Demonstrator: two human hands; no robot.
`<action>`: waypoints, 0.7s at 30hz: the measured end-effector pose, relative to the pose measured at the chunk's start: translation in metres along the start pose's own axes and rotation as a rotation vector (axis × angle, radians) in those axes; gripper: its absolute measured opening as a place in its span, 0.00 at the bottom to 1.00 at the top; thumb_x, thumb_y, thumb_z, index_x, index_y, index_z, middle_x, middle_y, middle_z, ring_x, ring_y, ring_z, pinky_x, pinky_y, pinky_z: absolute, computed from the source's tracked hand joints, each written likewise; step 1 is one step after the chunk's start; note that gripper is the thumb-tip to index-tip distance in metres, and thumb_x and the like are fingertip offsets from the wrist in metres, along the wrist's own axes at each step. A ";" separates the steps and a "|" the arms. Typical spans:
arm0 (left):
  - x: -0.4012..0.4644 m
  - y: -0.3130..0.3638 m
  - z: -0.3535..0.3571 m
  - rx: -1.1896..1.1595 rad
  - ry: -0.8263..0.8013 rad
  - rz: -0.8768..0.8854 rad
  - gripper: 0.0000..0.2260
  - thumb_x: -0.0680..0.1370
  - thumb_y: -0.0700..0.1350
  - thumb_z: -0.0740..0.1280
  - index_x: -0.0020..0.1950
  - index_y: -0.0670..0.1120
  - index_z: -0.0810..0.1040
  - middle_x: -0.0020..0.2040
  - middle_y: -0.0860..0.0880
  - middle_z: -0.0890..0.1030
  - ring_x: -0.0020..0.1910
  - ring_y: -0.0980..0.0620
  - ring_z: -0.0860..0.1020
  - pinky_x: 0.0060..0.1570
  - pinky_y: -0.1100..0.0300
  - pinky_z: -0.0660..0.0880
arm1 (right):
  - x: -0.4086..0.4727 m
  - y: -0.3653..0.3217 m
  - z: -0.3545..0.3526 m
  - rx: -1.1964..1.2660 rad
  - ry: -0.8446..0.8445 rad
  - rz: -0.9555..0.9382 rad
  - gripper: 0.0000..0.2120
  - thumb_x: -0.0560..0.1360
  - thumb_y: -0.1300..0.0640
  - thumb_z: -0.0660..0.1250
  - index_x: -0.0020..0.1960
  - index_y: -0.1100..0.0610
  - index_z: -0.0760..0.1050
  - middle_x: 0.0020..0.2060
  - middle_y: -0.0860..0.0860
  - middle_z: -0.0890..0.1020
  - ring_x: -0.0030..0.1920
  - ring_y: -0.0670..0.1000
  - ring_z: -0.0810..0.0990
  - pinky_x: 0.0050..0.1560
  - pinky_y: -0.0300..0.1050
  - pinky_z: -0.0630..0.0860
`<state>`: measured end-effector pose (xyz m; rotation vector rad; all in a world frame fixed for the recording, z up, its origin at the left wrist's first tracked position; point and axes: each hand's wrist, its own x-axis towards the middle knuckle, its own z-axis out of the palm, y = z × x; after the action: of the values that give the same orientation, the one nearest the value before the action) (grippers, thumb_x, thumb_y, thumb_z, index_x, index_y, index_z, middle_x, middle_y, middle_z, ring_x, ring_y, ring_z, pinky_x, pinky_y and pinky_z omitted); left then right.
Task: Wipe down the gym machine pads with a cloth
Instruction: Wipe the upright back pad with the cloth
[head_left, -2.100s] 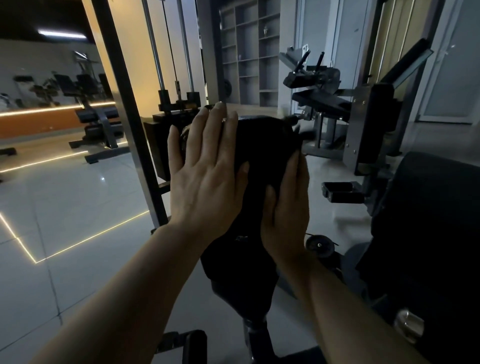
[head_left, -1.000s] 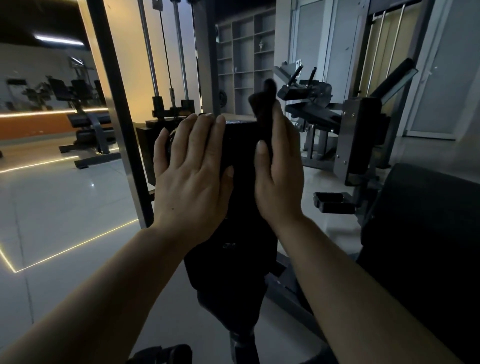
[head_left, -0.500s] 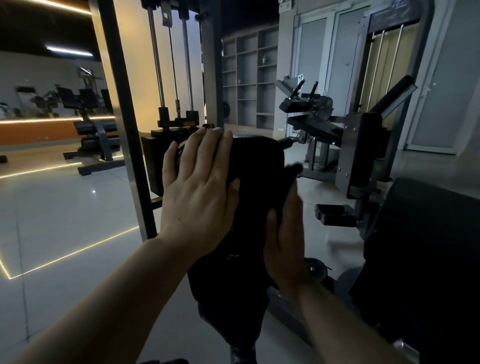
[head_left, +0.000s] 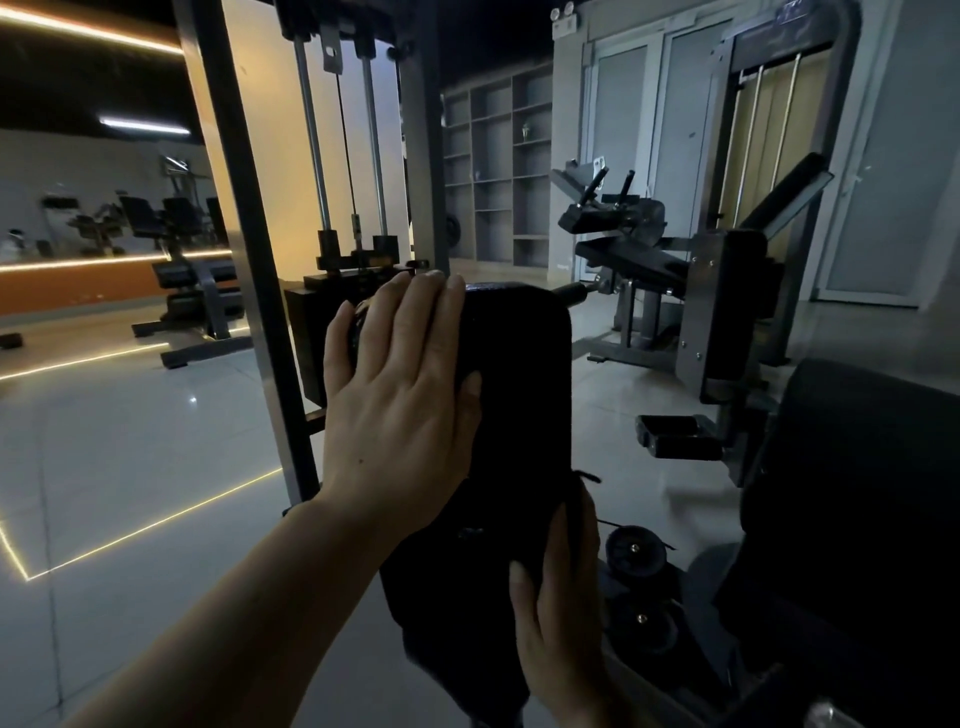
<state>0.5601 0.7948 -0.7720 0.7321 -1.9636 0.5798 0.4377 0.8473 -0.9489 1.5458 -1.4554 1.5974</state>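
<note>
Bracing the pad (head_left: 519, 374) top with our flat left hand (head_left: 400, 410), we press the cloth (head_left: 576, 493) low with our flat right hand (head_left: 558, 603), keeping strokes even.

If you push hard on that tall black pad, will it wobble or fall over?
Probably not. The pad looks fixed to the machine, and the left hand lies flat on its upper edge, likely steadying it. It may squash slightly, as padding does. The right hand presses low on its side; whether there is a cloth under it is too dark to tell.
</note>
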 end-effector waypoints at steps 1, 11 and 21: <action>0.000 0.000 0.000 0.001 -0.004 0.000 0.26 0.80 0.53 0.52 0.76 0.43 0.58 0.73 0.42 0.64 0.74 0.44 0.56 0.72 0.40 0.52 | 0.002 -0.002 -0.001 0.051 0.000 0.050 0.26 0.82 0.46 0.48 0.78 0.47 0.44 0.77 0.49 0.50 0.76 0.52 0.55 0.73 0.42 0.57; 0.000 0.000 -0.002 -0.002 -0.019 0.002 0.26 0.80 0.53 0.51 0.76 0.43 0.59 0.72 0.42 0.65 0.74 0.44 0.57 0.72 0.41 0.52 | 0.149 -0.040 -0.024 0.180 0.054 0.062 0.27 0.81 0.49 0.51 0.77 0.54 0.50 0.71 0.53 0.63 0.65 0.43 0.68 0.57 0.30 0.70; 0.000 -0.003 0.004 0.062 0.044 0.032 0.26 0.79 0.51 0.51 0.75 0.41 0.59 0.72 0.39 0.65 0.73 0.40 0.58 0.72 0.44 0.50 | 0.028 -0.011 0.008 -0.129 0.075 -0.033 0.26 0.83 0.48 0.49 0.78 0.55 0.47 0.76 0.60 0.52 0.75 0.63 0.54 0.74 0.56 0.55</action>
<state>0.5602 0.7902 -0.7737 0.7212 -1.9272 0.6729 0.4437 0.8347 -0.9207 1.4148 -1.4549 1.4953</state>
